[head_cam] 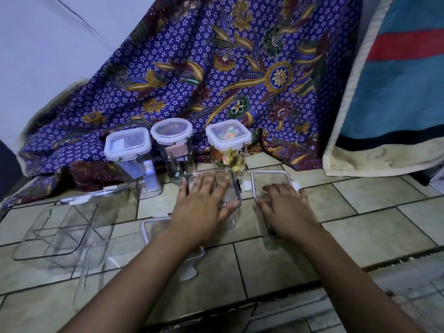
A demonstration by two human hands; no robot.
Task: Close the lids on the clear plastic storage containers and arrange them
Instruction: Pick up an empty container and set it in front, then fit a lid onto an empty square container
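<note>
My left hand point(204, 200) lies flat with fingers spread on the lid of a clear square container point(234, 186) standing mid-floor. My right hand point(283, 205) rests, fingers apart, on a second clear lid point(271, 177) just to the right; what lies under that lid is hard to make out. Behind them stand three tall clear containers with lids on: a square one point(128, 144), a round one point(171, 131) and a square one holding coloured sweets point(228, 134). A loose lid point(153, 228) lies under my left forearm. A large open divided container point(60, 233) sits at left.
A purple batik cloth point(216, 68) hangs behind the containers. A blue and red blanket point(396, 80) leans at the right. Another long lid point(91, 194) lies by the large container. The floor is beige tile point(360, 224), with a dark grate line at lower right.
</note>
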